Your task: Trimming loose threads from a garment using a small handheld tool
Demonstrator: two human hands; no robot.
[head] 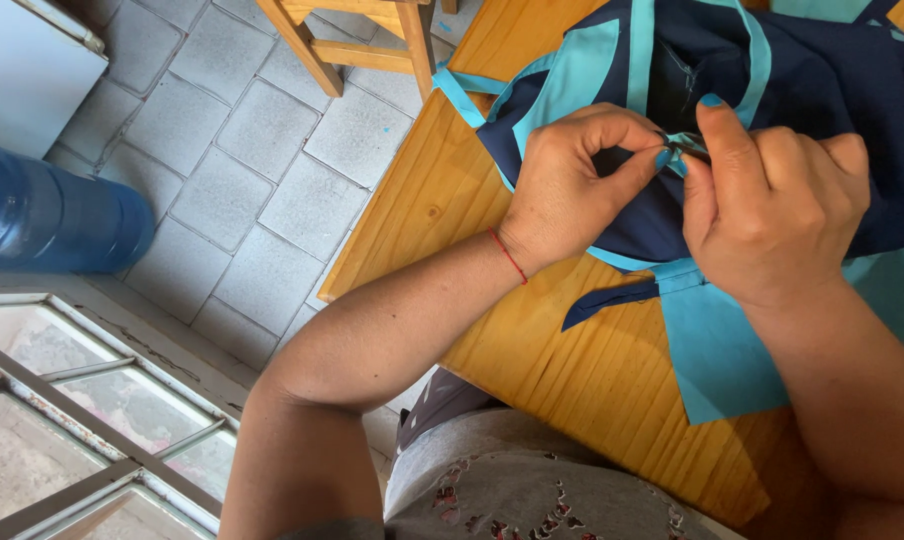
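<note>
Head view looks down on a wooden table (572,350) whose near-left edge runs diagonally beside grey floor tiles (262,150), with bare wood between the cloth and that edge. On it lies a navy and turquoise garment (812,80) (bunched, spreading up and right), and a loose turquoise strap (672,275) runs roughly left to right below the hands. Left hand (572,180) and right hand (772,210) meet over the cloth, both pinching one small turquoise fold (684,143) between thumbs and fingertips.
</note>
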